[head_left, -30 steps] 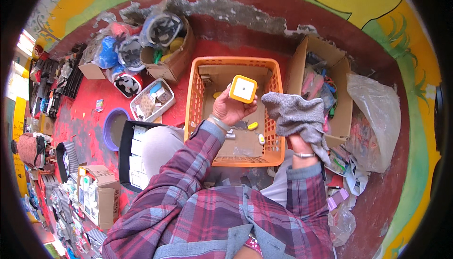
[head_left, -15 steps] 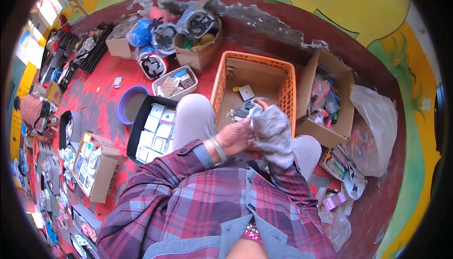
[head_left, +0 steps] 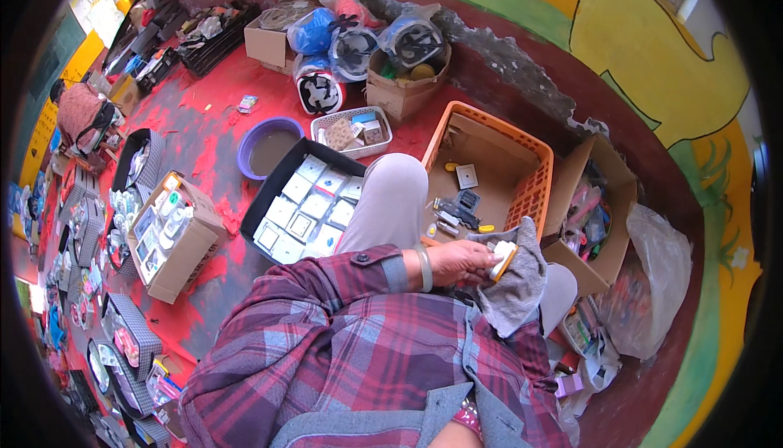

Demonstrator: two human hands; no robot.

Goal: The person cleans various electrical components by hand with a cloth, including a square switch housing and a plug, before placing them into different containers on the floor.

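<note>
My left hand (head_left: 458, 263), with a light bracelet at its wrist, is closed with the fingertips on a small white piece with an orange-yellow edge (head_left: 504, 261); its exact kind cannot be made out. Against the piece's other side lies a grey cloth (head_left: 522, 289), which covers my right hand, so those fingers are hidden. Both hands meet above my right knee, at the near edge of an orange plastic basket (head_left: 530, 175). Inside it, on cardboard, lie a white square plate (head_left: 466, 176), several small dark and grey parts (head_left: 458, 208) and small yellow pieces.
A black tray (head_left: 254, 218) of white square boxes stands left of my knee, beside a purple basin (head_left: 251, 150) and a white basket (head_left: 390, 139). Right stand an open carton (head_left: 581, 268) and a clear plastic bag (head_left: 661, 285). Wrapped helmets (head_left: 352, 52) sit by the wall.
My view has swung left, shifting the scene rightward. The hands have come down and nearer to me from over the basket. The white and yellow piece now shows clearly at the cloth.
</note>
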